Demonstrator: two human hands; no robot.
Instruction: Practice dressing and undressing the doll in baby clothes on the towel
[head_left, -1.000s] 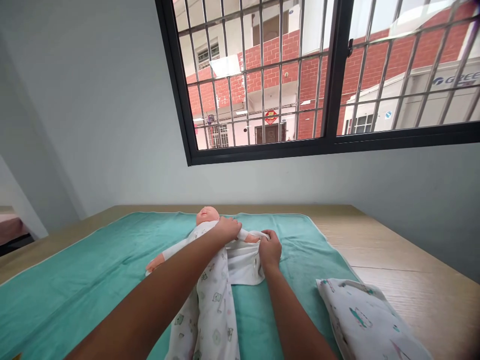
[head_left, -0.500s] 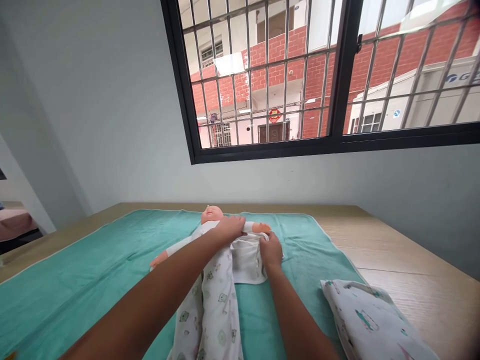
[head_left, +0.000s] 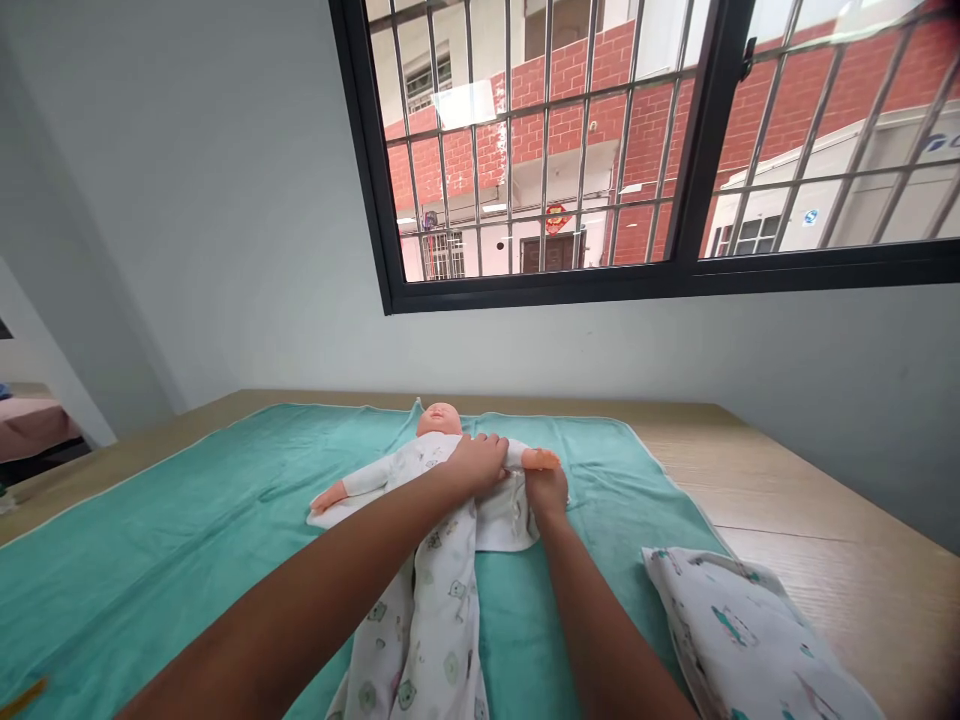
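A baby doll (head_left: 439, 418) lies on its back on a green cloth (head_left: 247, 500), its head toward the wall. It wears a white top (head_left: 412, 458) and patterned trousers (head_left: 442, 610). My left hand (head_left: 480, 465) is closed over the doll's sleeved arm on the right side. Just below the doll's orange-pink hand (head_left: 540, 459), my right hand (head_left: 548, 490) is closed on the edge of the white top; its fingertips are partly hidden. An open flap of the top (head_left: 504, 525) spreads between my hands.
The green cloth covers much of a wooden table (head_left: 780, 480). A folded patterned white cloth (head_left: 750, 630) lies at the right front. Behind the table are a grey wall and a barred window (head_left: 540, 290). A yellowish object (head_left: 26, 695) shows at the lower left.
The doll's head and body have shifted slightly right in view, and more of its head shows. My right hand has moved closer in under the doll's hand. The view has tilted slightly.
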